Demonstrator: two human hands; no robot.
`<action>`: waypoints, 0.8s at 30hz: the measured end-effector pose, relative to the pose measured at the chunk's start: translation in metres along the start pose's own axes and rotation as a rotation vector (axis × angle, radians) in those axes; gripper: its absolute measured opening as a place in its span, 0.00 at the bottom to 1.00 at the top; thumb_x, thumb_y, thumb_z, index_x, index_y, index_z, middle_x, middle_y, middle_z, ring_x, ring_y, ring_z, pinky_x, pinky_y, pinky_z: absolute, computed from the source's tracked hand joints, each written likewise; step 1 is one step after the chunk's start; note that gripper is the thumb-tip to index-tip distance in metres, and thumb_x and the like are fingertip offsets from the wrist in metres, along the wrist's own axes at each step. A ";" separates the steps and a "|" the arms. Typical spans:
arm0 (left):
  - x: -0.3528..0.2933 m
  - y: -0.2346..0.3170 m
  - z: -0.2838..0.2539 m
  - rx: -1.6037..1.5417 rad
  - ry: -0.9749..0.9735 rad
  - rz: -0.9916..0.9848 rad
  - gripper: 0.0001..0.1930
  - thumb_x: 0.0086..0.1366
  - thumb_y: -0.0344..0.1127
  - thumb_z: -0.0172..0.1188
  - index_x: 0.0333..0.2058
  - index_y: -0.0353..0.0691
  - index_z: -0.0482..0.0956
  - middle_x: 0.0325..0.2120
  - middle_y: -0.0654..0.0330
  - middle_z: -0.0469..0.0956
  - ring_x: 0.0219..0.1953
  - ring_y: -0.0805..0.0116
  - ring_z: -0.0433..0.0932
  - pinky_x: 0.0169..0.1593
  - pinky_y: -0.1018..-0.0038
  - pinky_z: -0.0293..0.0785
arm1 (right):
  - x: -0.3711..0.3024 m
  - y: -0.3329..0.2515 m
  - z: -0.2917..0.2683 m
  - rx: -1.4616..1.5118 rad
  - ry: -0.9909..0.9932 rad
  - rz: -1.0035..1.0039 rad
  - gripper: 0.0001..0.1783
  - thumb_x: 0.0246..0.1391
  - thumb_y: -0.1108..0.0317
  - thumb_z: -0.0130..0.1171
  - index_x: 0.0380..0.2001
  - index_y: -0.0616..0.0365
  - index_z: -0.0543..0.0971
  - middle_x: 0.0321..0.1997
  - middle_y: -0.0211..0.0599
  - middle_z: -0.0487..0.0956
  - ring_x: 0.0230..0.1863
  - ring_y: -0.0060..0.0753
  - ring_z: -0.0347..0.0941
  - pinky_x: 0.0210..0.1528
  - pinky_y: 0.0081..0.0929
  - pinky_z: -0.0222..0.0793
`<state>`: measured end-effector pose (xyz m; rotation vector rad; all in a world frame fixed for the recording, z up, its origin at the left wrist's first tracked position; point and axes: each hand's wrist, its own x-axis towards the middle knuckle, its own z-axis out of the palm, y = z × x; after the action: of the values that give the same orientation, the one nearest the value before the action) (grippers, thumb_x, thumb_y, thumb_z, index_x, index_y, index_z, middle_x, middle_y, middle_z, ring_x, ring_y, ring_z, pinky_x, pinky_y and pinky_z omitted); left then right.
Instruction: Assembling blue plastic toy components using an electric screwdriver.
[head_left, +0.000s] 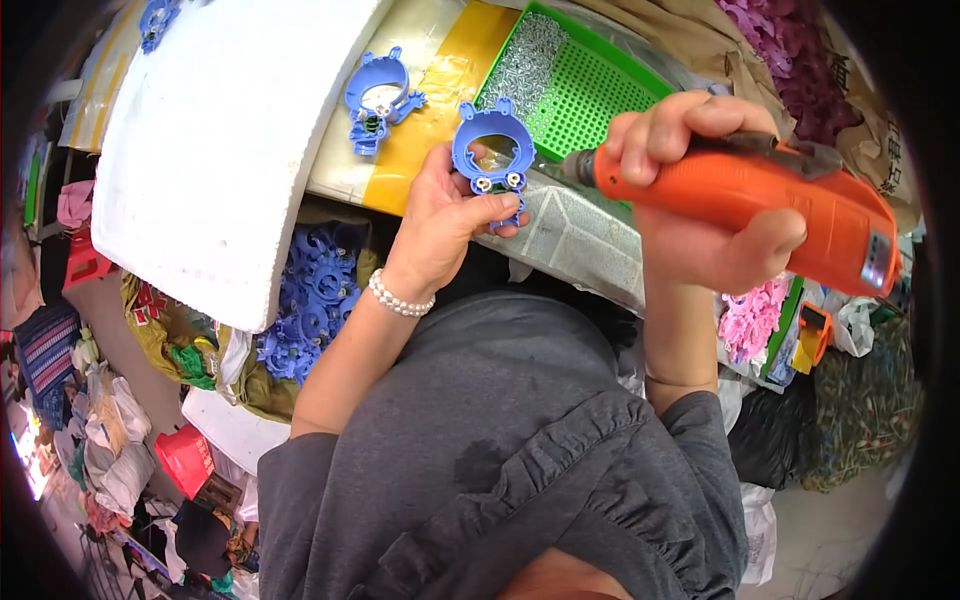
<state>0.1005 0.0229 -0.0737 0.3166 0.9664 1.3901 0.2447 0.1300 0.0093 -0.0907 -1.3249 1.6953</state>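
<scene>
My left hand (450, 205) is closed on a blue plastic part (494, 135) with a round ring opening and two small ears at its top. The thumb presses its lower end, below two pale round fittings. In my right hand (690, 170) is an orange electric screwdriver (765, 195), its dark tip pointing left, a little apart from the blue part. Another blue part of the same shape (382, 95) lies on the table to the left. Beyond my hands, a green perforated tray (610, 85) holds a heap of small silver screws (525, 62) on its left side.
A white foam board (215, 150) covers the left of the work surface. Below it, a bag holds many blue parts (318, 290). Pink parts (755, 320) lie at the right, with dark pink pieces (785, 60) at the far right. Yellow tape (425, 95) runs across the table.
</scene>
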 end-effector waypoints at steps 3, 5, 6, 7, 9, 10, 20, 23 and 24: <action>-0.001 -0.001 0.000 -0.005 0.007 0.009 0.23 0.51 0.21 0.59 0.44 0.38 0.59 0.32 0.55 0.73 0.28 0.66 0.78 0.28 0.76 0.76 | -0.006 0.007 0.003 0.004 -0.108 0.004 0.39 0.47 0.32 0.48 0.44 0.59 0.67 0.34 0.38 0.68 0.30 0.30 0.67 0.35 0.35 0.65; -0.001 0.000 0.001 0.004 0.009 0.008 0.23 0.51 0.21 0.59 0.44 0.38 0.59 0.32 0.55 0.74 0.28 0.66 0.78 0.28 0.76 0.76 | -0.009 0.009 0.007 0.006 -0.074 0.032 0.39 0.46 0.32 0.49 0.44 0.59 0.67 0.34 0.38 0.68 0.30 0.30 0.67 0.35 0.35 0.65; -0.001 0.001 0.002 0.012 0.012 0.009 0.23 0.51 0.21 0.59 0.43 0.38 0.59 0.32 0.55 0.74 0.28 0.66 0.78 0.27 0.76 0.76 | -0.010 0.010 0.009 0.009 -0.043 0.060 0.39 0.46 0.32 0.50 0.44 0.58 0.67 0.34 0.38 0.68 0.31 0.31 0.67 0.34 0.34 0.65; -0.001 0.001 0.002 0.012 0.011 0.008 0.23 0.51 0.21 0.59 0.43 0.38 0.59 0.32 0.55 0.74 0.28 0.66 0.78 0.27 0.76 0.76 | -0.010 0.011 0.010 0.009 -0.043 0.060 0.39 0.46 0.32 0.50 0.44 0.58 0.67 0.34 0.38 0.68 0.31 0.31 0.67 0.34 0.34 0.65; -0.001 0.001 0.003 0.018 0.020 0.005 0.22 0.51 0.20 0.59 0.43 0.38 0.59 0.31 0.55 0.74 0.27 0.66 0.78 0.27 0.76 0.76 | -0.011 0.012 0.011 -0.003 0.014 0.110 0.38 0.46 0.33 0.51 0.44 0.59 0.67 0.34 0.38 0.68 0.31 0.31 0.67 0.34 0.35 0.65; -0.002 0.001 0.003 0.018 0.023 0.006 0.22 0.51 0.20 0.59 0.43 0.38 0.59 0.31 0.55 0.74 0.27 0.66 0.78 0.27 0.76 0.76 | -0.012 0.012 0.012 -0.001 0.013 0.111 0.38 0.46 0.33 0.51 0.44 0.59 0.67 0.34 0.38 0.68 0.31 0.31 0.67 0.34 0.35 0.65; -0.002 -0.002 0.005 0.025 0.042 0.033 0.22 0.50 0.19 0.59 0.42 0.37 0.60 0.31 0.55 0.74 0.27 0.67 0.78 0.27 0.76 0.75 | -0.014 0.019 0.015 -0.179 0.049 0.149 0.36 0.46 0.36 0.53 0.41 0.61 0.67 0.31 0.40 0.69 0.29 0.32 0.67 0.33 0.34 0.65; -0.002 -0.002 0.006 0.021 0.050 0.053 0.22 0.49 0.18 0.59 0.42 0.37 0.60 0.31 0.55 0.74 0.27 0.68 0.77 0.27 0.76 0.75 | -0.016 0.021 0.017 -0.219 0.051 0.158 0.35 0.46 0.37 0.54 0.40 0.61 0.66 0.31 0.40 0.68 0.28 0.32 0.67 0.32 0.34 0.66; -0.002 -0.003 0.007 0.024 0.057 0.069 0.22 0.49 0.18 0.59 0.42 0.37 0.60 0.31 0.55 0.74 0.27 0.68 0.77 0.27 0.76 0.75 | -0.017 0.021 0.017 -0.245 0.055 0.165 0.35 0.46 0.38 0.55 0.40 0.61 0.66 0.31 0.40 0.68 0.28 0.32 0.67 0.31 0.34 0.66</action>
<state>0.1074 0.0225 -0.0708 0.3332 1.0278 1.4579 0.2310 0.1064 -0.0079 -0.3953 -1.5128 1.6457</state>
